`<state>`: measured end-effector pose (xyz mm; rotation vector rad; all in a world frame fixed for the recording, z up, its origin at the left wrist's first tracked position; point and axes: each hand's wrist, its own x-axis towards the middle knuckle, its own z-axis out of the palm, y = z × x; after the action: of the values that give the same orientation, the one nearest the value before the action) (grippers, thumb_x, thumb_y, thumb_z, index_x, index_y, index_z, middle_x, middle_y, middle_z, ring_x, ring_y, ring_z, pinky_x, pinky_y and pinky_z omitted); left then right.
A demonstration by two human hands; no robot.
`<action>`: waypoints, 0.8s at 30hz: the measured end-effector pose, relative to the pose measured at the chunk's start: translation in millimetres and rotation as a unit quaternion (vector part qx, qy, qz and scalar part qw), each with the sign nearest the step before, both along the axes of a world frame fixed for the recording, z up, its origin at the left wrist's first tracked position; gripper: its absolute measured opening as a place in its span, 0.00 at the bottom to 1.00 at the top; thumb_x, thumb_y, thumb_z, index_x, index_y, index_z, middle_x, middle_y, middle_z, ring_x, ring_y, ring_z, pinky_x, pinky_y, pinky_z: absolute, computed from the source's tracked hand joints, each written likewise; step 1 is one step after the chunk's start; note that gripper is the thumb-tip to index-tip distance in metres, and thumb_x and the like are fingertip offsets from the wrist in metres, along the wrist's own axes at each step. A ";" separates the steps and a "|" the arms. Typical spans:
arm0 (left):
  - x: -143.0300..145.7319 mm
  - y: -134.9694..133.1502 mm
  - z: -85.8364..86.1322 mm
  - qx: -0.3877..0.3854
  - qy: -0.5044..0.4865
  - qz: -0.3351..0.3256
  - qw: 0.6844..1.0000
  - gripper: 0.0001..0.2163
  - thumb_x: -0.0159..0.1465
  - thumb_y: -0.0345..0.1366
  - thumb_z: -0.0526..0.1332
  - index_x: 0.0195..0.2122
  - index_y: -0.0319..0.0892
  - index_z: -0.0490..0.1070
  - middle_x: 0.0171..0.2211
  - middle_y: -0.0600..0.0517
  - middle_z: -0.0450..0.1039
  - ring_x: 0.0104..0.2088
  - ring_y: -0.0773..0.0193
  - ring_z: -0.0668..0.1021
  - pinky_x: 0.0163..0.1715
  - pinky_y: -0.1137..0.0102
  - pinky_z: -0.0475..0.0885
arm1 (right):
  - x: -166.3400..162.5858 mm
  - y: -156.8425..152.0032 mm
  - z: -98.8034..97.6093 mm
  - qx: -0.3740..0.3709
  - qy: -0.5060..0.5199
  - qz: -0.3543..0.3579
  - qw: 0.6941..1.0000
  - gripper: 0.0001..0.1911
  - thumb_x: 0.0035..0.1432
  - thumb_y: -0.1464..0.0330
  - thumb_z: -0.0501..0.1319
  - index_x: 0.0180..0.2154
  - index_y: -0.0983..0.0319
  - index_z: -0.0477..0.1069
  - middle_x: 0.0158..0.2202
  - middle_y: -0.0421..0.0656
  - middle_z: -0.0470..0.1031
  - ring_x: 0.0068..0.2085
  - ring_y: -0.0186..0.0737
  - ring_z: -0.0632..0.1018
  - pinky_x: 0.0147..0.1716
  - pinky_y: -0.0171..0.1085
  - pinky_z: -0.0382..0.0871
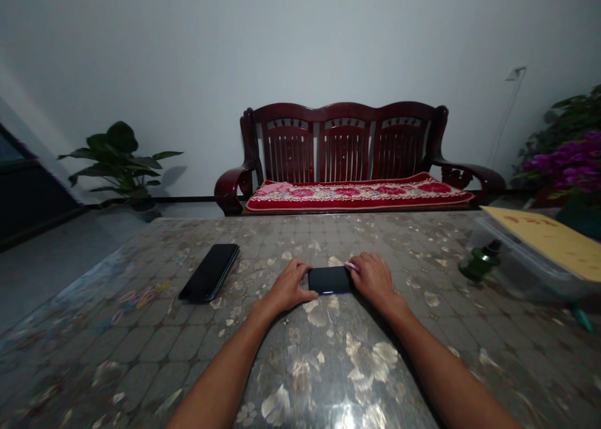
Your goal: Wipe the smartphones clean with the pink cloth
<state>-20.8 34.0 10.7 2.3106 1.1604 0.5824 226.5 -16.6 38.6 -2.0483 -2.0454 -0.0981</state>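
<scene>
A black smartphone [330,280] lies flat on the patterned tablecloth in front of me, its long side running left to right. My left hand [290,286] closes on its left end, thumb at the near edge and fingers at the far edge. At the phone's right end rests my right hand [373,277], its fingers curled. A small, thin pink-and-white thing [351,266] pokes out from those fingers above the screen; its kind is unclear. Farther left, a larger black phone-like device [210,272] lies at a slant, apart from both hands.
Coloured rubber bands [143,296] lie scattered on the tablecloth [300,366] at left. To the right stand a green bottle [479,263] and a clear plastic box [516,272] with a yellow sheet [554,238] on top. Beyond the table is a wooden bench [345,141].
</scene>
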 end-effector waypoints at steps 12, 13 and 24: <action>0.0 0.6 2.7 -0.012 -0.006 0.003 1.000 0.26 0.51 0.37 0.72 0.52 0.45 0.72 0.51 0.47 0.68 0.51 0.51 0.75 0.54 0.62 0.70 | 12.6 5.9 0.2 -0.001 0.001 -0.011 1.000 0.13 0.67 0.64 0.57 0.43 0.57 0.80 0.42 0.47 0.78 0.46 0.46 0.72 0.42 0.39 0.55; -0.1 0.8 3.2 -0.014 -0.006 0.003 1.000 0.26 0.51 0.37 0.72 0.52 0.45 0.72 0.51 0.47 0.68 0.51 0.51 0.75 0.54 0.62 0.70 | 17.7 6.7 -0.9 0.000 0.006 -0.018 1.000 0.13 0.67 0.64 0.57 0.44 0.56 0.80 0.43 0.46 0.78 0.46 0.46 0.72 0.43 0.39 0.56; -3.3 8.0 2.3 -0.035 0.004 -0.015 0.999 0.28 0.51 0.37 0.71 0.55 0.45 0.72 0.52 0.48 0.66 0.51 0.54 0.74 0.55 0.64 0.69 | 38.1 5.7 6.3 -0.060 0.067 0.083 0.992 0.13 0.64 0.64 0.59 0.43 0.56 0.82 0.41 0.44 0.80 0.45 0.42 0.74 0.44 0.36 0.58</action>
<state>-24.1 42.0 13.0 2.2682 1.1293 0.5134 264.6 -10.9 44.9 -1.8834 -2.1731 0.1909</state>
